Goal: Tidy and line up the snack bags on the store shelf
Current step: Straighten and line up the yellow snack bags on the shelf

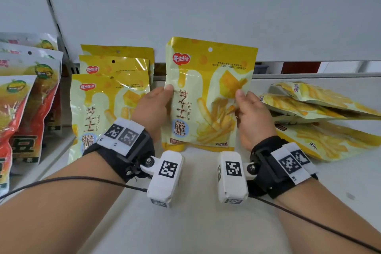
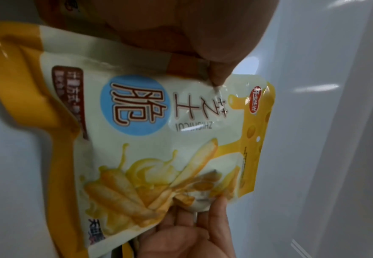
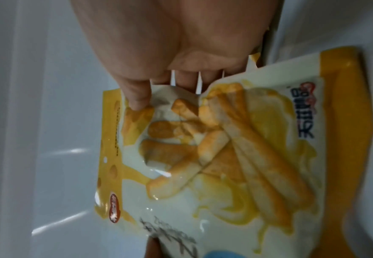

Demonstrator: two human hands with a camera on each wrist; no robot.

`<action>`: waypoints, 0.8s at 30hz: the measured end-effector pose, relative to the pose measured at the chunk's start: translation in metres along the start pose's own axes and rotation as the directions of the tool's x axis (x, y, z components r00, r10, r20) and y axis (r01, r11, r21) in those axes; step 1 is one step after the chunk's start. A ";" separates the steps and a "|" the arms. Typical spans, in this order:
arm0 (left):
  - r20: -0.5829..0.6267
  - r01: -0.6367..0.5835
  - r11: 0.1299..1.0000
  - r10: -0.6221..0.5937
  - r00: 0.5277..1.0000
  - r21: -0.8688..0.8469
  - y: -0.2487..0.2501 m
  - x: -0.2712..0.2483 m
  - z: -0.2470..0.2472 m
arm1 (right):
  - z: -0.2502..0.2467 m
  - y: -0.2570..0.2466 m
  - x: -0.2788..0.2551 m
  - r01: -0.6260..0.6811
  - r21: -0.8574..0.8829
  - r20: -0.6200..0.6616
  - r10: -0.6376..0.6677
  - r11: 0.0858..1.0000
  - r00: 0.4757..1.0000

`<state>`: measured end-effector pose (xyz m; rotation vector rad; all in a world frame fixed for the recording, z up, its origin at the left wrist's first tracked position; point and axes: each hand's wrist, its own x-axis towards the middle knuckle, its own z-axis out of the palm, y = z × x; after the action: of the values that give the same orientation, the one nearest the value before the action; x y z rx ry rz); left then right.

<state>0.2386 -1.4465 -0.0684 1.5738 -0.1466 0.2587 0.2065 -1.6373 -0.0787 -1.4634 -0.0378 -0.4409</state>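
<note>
A yellow cheese-stick snack bag (image 1: 208, 93) stands upright at the middle of the white shelf (image 1: 195, 202), held from both sides. My left hand (image 1: 153, 105) pinches its left edge, thumb on the front. My right hand (image 1: 250, 113) pinches its right edge the same way. The left wrist view shows the bag (image 2: 159, 139) with the thumb pressed on its front and the other hand's fingers (image 2: 194, 225) at its far edge. In the right wrist view the bag (image 3: 214, 165) fills the frame, thumb on its front and fingers behind it.
A row of matching yellow bags (image 1: 107, 97) stands upright just left of the held one. Red and yellow bags (image 1: 24, 109) stand at the far left. Several yellow bags (image 1: 321, 117) lie flat in a heap at the right. A white back wall (image 1: 206, 6) rises behind.
</note>
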 end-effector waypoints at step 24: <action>0.086 0.142 0.987 -0.135 0.987 -0.078 -0.026 -0.018 0.007 | -0.012 0.023 0.008 -0.081 0.218 0.068 0.068 0.972 0.995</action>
<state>0.2281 -1.4546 -0.0987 1.5042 -0.1081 0.0793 0.2185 -1.6498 -0.0999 -1.2542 -0.0775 -0.3202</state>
